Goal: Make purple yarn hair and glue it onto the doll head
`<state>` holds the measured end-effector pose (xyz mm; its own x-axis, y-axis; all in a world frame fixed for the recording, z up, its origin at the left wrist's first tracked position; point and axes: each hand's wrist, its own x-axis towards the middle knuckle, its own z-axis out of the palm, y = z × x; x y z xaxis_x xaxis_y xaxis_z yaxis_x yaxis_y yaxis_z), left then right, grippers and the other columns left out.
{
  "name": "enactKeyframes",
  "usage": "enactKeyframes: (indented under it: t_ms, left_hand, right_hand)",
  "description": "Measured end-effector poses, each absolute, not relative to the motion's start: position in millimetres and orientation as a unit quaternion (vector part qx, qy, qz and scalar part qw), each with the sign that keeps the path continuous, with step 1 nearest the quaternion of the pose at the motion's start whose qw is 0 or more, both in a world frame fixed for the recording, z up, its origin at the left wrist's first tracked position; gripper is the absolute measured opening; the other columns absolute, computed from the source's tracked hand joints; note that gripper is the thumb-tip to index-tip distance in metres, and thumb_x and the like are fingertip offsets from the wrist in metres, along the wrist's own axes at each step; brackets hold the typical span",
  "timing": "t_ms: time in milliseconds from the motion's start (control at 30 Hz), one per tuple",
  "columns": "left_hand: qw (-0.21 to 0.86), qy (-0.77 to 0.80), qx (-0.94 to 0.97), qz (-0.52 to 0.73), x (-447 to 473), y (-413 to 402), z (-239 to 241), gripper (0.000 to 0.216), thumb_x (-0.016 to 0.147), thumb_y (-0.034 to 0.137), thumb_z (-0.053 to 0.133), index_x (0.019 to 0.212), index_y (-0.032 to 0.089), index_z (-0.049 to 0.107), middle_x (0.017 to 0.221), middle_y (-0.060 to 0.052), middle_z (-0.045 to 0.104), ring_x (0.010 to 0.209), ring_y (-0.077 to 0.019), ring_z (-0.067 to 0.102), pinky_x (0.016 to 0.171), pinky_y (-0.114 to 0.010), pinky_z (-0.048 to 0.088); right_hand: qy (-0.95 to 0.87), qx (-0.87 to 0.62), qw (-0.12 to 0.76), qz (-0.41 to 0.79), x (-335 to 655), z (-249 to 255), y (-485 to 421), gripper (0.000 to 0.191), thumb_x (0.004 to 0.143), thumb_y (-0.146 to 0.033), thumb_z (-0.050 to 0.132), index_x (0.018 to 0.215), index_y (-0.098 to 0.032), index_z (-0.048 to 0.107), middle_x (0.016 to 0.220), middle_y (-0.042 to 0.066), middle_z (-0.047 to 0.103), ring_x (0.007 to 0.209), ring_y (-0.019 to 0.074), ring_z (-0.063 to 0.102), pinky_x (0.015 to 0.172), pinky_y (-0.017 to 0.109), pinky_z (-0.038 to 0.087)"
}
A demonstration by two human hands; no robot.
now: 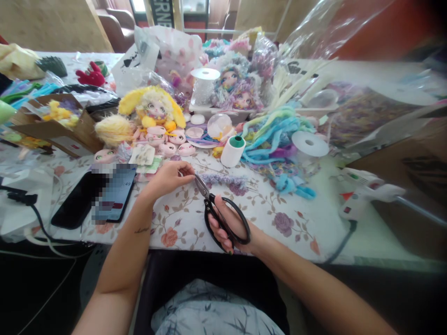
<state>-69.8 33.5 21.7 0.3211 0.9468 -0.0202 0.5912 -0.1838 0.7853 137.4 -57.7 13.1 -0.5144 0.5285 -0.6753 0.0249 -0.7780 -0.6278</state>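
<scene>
"What's largest?"
"The flowered tablecloth (265, 242). On it, scissors (208, 199), blades pointing to eleven o'clock."
"And the hands?"
"The right hand (228, 223) is curled around the scissors' handles, at their five o'clock end. The left hand (172, 177), at ten o'clock, has its thumb and fingers bent inward beside the blade tips; I can't tell whether it pinches anything."
"Smaller still?"
"A white thread cone (232, 153), one o'clock from the scissors; at its six o'clock, a fluffy lavender strip (222, 178)."
</scene>
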Motion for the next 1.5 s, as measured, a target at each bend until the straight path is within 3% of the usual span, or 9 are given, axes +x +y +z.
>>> enactKeyframes:
  t_ms: [100, 300, 600, 900, 1500]
  left_hand:
    - [0.357, 0.531, 0.719, 0.269, -70, 34, 22, 0.027, 0.076, 0.042, 0.071, 0.083, 0.017, 0.067, 0.082, -0.004, 0.070, 0.075, -0.0171, 0.061, 0.067, -0.028, 0.046]
    - [0.355, 0.515, 0.735, 0.263, -73, 37, 19, 0.019, 0.077, 0.035, 0.068, 0.083, 0.017, 0.067, 0.083, -0.004, 0.069, 0.076, -0.0171, 0.060, 0.067, -0.029, 0.045]
    - [0.333, 0.517, 0.738, 0.278, -69, 36, 18, 0.021, 0.077, 0.038, 0.070, 0.083, 0.018, 0.070, 0.089, -0.006, 0.071, 0.084, -0.0200, 0.062, 0.070, -0.029, 0.046]
    - [0.338, 0.516, 0.739, 0.269, -69, 35, 15, 0.016, 0.082, 0.032, 0.063, 0.079, 0.017, 0.067, 0.079, -0.003, 0.070, 0.074, -0.0167, 0.059, 0.067, -0.026, 0.044]
    - [0.390, 0.546, 0.694, 0.261, -72, 38, 15, 0.024, 0.072, 0.040, 0.071, 0.076, 0.016, 0.073, 0.074, -0.003, 0.071, 0.069, -0.0164, 0.059, 0.067, -0.028, 0.046]
  right_hand:
    - [-0.293, -0.470, 0.156, 0.818, 137, 13, -58, 0.069, 0.084, -0.084, 0.030, 0.061, -0.020, 0.043, 0.039, -0.008, 0.037, 0.026, 0.0049, 0.032, 0.025, 0.015, 0.032]
    - [-0.292, -0.462, 0.161, 0.822, 138, 10, -59, 0.069, 0.080, -0.086, 0.033, 0.062, -0.021, 0.041, 0.039, -0.009, 0.036, 0.026, 0.0050, 0.032, 0.024, 0.015, 0.031]
    - [-0.302, -0.467, 0.157, 0.816, 138, 12, -59, 0.069, 0.081, -0.086, 0.034, 0.062, -0.020, 0.043, 0.039, -0.009, 0.037, 0.027, 0.0051, 0.033, 0.025, 0.016, 0.033]
    - [-0.298, -0.467, 0.156, 0.818, 137, 12, -57, 0.067, 0.085, -0.082, 0.031, 0.062, -0.020, 0.043, 0.039, -0.008, 0.038, 0.027, 0.0053, 0.033, 0.025, 0.016, 0.033]
    - [-0.313, -0.468, 0.165, 0.810, 137, 5, -58, 0.068, 0.079, -0.086, 0.037, 0.062, -0.020, 0.044, 0.039, -0.008, 0.039, 0.027, 0.0058, 0.035, 0.025, 0.016, 0.034]
